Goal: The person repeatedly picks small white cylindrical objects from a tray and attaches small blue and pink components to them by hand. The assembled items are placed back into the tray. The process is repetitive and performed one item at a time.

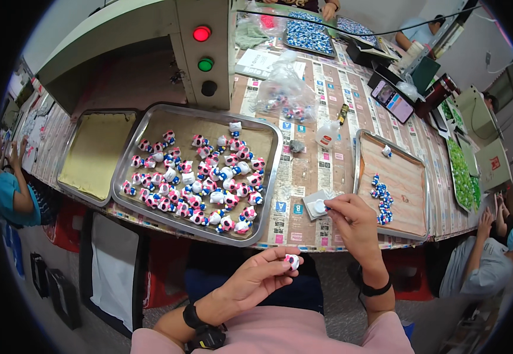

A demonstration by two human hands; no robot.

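My left hand [261,276] pinches a small white-and-pink figurine head [292,262] between thumb and fingertips, close to my body in front of the table edge. My right hand [355,226] is closed in a pinch on a small blue part [328,210], mostly covered by the fingers. Those fingertips are beside a small round white dish [319,206] on a square pad; whether the part touches it I cannot tell. Right of that hand, small blue-and-white parts [381,200] are clustered in a paper-lined tray [424,197]. One white piece [387,151] lies apart near its far end.
A metal tray [275,150] of pink, white and blue figurines stands left, beside a yellow-lined tray [94,150]. Behind rises a machine [206,47] with red and green lights. A white bottle [328,134], plastic bag [286,88] and phone [393,100] are farther back. Other people sit around.
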